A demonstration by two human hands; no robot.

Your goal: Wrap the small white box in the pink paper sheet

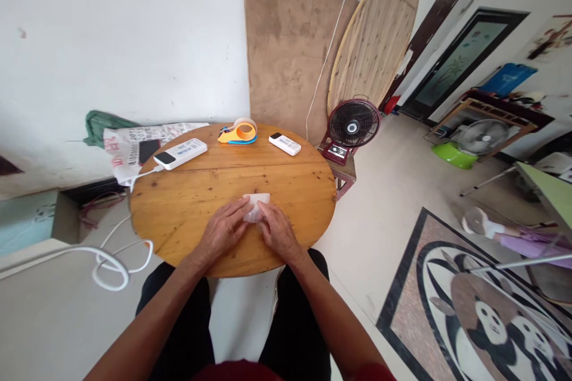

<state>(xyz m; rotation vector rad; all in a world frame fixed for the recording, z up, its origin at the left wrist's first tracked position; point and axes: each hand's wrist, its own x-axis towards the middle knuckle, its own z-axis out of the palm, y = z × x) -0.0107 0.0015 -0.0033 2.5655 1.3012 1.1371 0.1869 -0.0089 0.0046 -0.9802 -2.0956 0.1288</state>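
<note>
Grip: the left hand and right hand both have their fingers closed on a small whitish packet, one at each side.
Packet: between the two hands, at the near middle of the wooden table; its far edge shows past the fingertips, and its contents cannot be made out.
Far middle of table: a yellow-orange tape dispenser with blue along its near edge and a roll of tape in it.
Far right of table: a small white device with a dark end.
Far left of table: a longer white device, also dark at one end, with a white cable running off the left edge.
Beyond the left edge: a printed sack with a dark flat object on it, and green plastic next to it.
Right of table: a dark red fan on a stool.
Behind: a brown board and a large rounded wooden panel against the wall.
Far right: a green-based fan; nearer, a person's leg in purple beside a panda floor design.
</note>
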